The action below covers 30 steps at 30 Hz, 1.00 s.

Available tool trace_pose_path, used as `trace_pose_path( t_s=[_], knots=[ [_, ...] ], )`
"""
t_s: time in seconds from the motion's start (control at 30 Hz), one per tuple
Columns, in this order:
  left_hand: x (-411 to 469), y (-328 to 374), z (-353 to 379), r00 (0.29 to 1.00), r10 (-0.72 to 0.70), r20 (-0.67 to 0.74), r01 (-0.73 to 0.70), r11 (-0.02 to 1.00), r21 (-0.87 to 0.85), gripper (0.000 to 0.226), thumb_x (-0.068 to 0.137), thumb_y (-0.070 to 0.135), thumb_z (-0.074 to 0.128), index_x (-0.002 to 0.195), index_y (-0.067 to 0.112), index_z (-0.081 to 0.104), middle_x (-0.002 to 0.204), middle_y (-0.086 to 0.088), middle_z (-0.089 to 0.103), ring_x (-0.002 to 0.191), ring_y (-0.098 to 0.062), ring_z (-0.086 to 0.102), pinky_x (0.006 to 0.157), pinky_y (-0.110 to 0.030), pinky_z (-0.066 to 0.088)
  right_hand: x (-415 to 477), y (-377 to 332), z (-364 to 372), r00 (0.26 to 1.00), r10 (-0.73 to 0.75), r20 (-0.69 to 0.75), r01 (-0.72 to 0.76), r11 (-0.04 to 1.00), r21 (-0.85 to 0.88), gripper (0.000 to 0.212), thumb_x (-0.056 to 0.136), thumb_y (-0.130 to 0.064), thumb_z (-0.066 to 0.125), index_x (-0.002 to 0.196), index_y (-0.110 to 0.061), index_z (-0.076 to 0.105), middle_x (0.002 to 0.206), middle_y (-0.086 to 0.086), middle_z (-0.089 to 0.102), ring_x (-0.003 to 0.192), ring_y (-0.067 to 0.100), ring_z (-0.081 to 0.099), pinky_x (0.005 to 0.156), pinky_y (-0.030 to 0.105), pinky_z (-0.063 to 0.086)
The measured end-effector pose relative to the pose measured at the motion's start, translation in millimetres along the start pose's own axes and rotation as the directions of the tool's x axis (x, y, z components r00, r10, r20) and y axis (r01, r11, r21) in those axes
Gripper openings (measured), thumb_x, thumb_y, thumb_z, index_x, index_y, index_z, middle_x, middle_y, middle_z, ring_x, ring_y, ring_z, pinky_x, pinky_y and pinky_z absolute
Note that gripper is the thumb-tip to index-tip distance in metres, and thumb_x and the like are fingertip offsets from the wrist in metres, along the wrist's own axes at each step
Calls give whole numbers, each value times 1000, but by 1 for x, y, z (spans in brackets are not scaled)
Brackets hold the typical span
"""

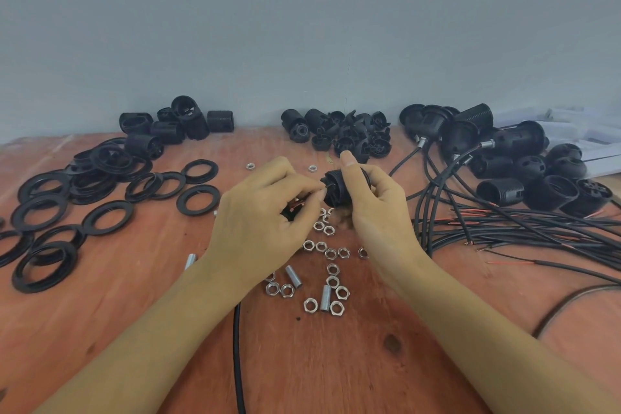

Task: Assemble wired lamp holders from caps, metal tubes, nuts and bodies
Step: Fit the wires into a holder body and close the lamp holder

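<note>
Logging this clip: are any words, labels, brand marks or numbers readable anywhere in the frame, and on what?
No text can be read.
Black lamp holder part in the right hand and cable held by the left hand: no print shows.
Nuts, metal tubes, black rings: any marks are too small to tell.
White sheets at far right: blurred, nothing legible.

A reddish-brown wooden desk, with a dark knot near its front, runs back to a plain grey wall. Flat black rings lie scattered and overlapping on its left side. Blurred whitish sheets lie far right by the wall.
</note>
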<state>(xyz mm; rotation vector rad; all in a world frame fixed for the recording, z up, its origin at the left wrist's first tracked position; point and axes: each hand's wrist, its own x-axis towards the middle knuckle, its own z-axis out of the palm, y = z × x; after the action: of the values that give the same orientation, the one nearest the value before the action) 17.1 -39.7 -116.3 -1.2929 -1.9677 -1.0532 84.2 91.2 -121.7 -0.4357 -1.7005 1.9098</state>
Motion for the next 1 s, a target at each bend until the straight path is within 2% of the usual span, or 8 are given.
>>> trace_pose_path(
  t_s=[0.23, 0.37, 0.43, 0.53, 0.67, 0.73, 0.9, 1.0],
  knots=[
    [-2, 2, 2, 999, 44, 17, -44, 999, 6, 7, 88, 10, 68, 86, 8, 75, 74, 0, 56, 62, -13, 53, 55, -32, 47, -1, 2, 1, 999, -25, 25, 26, 999, -39, 30, 95, -40, 60, 90, -11, 57, 60, -7, 53, 47, 8, 50, 45, 18, 41],
    [-1, -2, 3, 1000, -8, -8, 7, 999, -43, 6, 88, 11, 67, 87, 9, 72, 77, 4, 56, 65, -8, 53, 58, -24, 46, 0, 3, -1, 999, 34, 25, -33, 998, -44, 28, 99, -42, 52, 90, -15, 59, 60, -10, 58, 48, 10, 53, 45, 20, 43],
    [-1, -4, 4, 999, -41, -25, 40, 998, -58, 4, 88, 12, 67, 88, 10, 71, 76, 4, 57, 65, -9, 55, 58, -21, 45, 1, 3, -2, 997, 76, 28, -75, 997, -30, 23, 102, -32, 46, 89, -19, 61, 59, -9, 61, 47, 11, 55, 44, 22, 44],
    [-2, -7, 7, 993, -107, -41, 103, 990, -94, 3, 86, 10, 68, 87, 10, 70, 74, 7, 58, 66, -11, 57, 59, -16, 45, 2, 0, -2, 989, 130, 76, -134, 990, 52, 35, 99, -14, 41, 81, -26, 67, 65, -6, 65, 48, 12, 59, 43, 24, 46],
    [-2, -10, 8, 984, -165, -61, 155, 977, -148, 5, 85, 9, 68, 87, 13, 70, 72, 7, 61, 68, -8, 60, 61, -14, 46, 1, -1, -5, 973, 104, 204, -113, 993, 30, 11, 94, -26, 63, 89, -21, 70, 75, -4, 65, 57, 9, 63, 39, 24, 44],
    [-1, -9, 8, 981, -182, -72, 167, 969, -181, 6, 85, 11, 68, 87, 16, 70, 72, 9, 61, 69, -6, 60, 60, -16, 47, 1, -1, -8, 968, 69, 241, -76, 997, 21, 8, 90, -26, 70, 93, -18, 72, 75, -4, 67, 59, 6, 64, 38, 24, 45],
    [-2, -11, 6, 989, -137, -46, 128, 977, -172, 7, 84, 5, 72, 86, 12, 73, 73, 2, 62, 67, -11, 59, 59, -24, 47, 2, -3, -10, 970, 43, 240, -36, 999, -31, 15, 93, -26, 67, 98, -14, 74, 86, 8, 68, 66, 10, 66, 38, 22, 47],
    [-2, -9, 7, 990, -138, -34, 130, 975, -178, 6, 84, 5, 73, 86, 11, 73, 74, 4, 63, 69, -8, 60, 60, -21, 47, 2, -3, -10, 968, 53, 245, -47, 998, -29, 15, 95, -27, 63, 97, -14, 72, 82, 7, 66, 65, 11, 63, 40, 23, 48]
  ],
)
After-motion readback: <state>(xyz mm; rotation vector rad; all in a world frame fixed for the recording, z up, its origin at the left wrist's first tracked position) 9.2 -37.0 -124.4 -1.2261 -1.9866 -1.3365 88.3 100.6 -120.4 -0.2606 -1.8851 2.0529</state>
